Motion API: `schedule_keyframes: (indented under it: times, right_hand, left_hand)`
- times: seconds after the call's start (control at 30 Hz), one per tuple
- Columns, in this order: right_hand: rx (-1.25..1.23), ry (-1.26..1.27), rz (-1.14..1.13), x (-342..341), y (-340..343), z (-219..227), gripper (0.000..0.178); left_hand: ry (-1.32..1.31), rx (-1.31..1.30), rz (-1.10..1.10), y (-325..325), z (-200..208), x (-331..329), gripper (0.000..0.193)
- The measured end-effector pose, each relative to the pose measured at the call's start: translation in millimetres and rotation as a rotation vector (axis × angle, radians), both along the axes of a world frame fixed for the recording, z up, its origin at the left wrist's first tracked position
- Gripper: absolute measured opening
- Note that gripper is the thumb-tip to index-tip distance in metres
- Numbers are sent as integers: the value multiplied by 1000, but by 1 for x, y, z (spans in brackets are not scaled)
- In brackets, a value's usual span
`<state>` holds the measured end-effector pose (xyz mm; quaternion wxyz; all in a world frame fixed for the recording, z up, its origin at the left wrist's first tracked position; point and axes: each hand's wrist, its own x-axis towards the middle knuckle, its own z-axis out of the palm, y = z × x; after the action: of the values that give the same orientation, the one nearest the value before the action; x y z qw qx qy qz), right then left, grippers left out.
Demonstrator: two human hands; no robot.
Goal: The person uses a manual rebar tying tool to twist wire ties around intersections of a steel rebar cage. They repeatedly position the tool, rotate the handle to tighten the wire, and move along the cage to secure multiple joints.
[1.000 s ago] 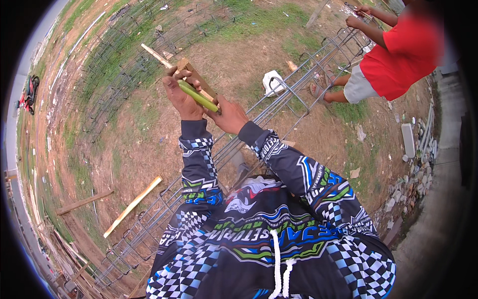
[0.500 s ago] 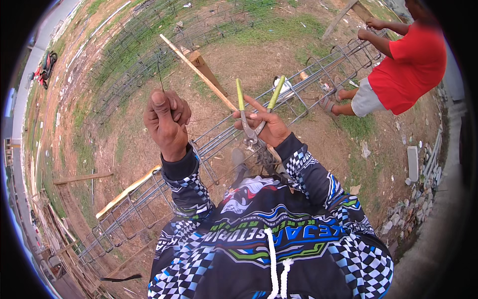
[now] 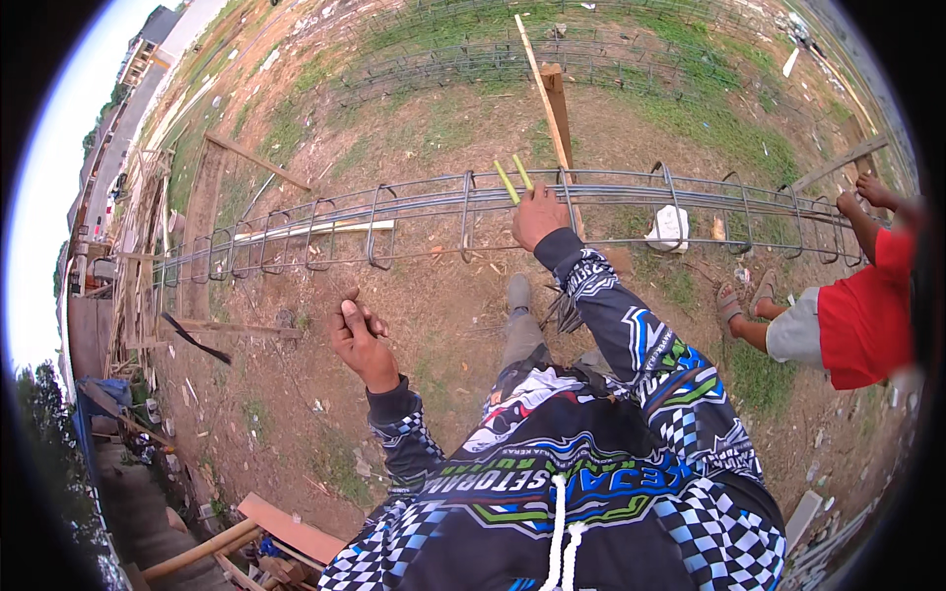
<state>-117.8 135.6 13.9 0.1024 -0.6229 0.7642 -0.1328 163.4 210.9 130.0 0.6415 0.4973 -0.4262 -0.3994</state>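
Head view: right hand (image 3: 537, 215) fingers grip two yellow-green handles (image 3: 513, 180) (one rebar cage (image 3: 414, 202)); left hand (image 3: 357, 340) fisted.

The rebar cage (image 3: 414, 212) lies across the ground (image 3: 434, 325); a wooden stake (image 3: 555, 108) stands behind it, a cloth bundle (image 3: 670, 229) inside its right part.

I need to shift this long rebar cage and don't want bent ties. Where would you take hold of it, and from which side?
Grip the rebar cage by its top lengthwise bars, between two stirrup loops, coming from above on the near side. It lies horizontal at about waist height, its bars running left to right. The right hand already rests there with the yellow-handled tool; a co-worker's hands hold the right end.
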Motion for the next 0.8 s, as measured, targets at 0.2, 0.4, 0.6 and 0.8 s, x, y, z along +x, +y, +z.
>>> schedule_keyframes:
  times: [0.2, 0.4, 0.6, 0.8]
  right_hand:
    - [-487, -206, 322, 49, 47, 28, 44]
    - [728, -1887, 285, 120, 119, 46, 69]
    - [612, -1958, 54, 84, 91, 85, 50]
    - [350, -1963, -121, 37, 88, 102, 43]
  left_hand:
    - [128, -105, 270, 61, -4, 17, 25]
    - [-457, -437, -211, 55, 4, -28, 15]
    - [-397, -593, -910, 57, -11, -72, 10]
    - [-347, -634, -1255, 40, -21, -94, 14]
